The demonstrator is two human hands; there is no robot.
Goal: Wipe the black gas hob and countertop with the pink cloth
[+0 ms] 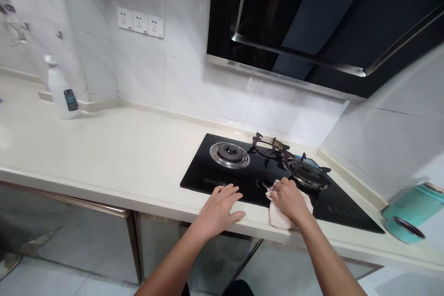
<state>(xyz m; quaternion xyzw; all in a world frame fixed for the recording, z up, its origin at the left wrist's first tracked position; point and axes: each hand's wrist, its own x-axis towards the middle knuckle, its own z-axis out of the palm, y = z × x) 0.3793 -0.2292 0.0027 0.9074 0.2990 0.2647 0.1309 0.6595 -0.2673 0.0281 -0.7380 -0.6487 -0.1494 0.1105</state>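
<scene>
My right hand [288, 198] is closed on a pale cloth [279, 216], pressed to the front of the black glass gas hob [248, 184] near its control knob. Part of the cloth hangs over onto the pale counter in front. My left hand [222, 208] is open, fingers spread, at the hob's front left edge. The left burner [230, 154] has no grate over it. One black pan support [265, 148] stands at the back of the hob, and another sits on the right burner [307, 173].
A white spray bottle [61, 88] stands far left on the counter [132, 148]. Turquoise canisters [412, 212] are at the right end. The black range hood [294, 18] hangs low over the hob. Three wall sockets [140, 22] are on the tiled wall.
</scene>
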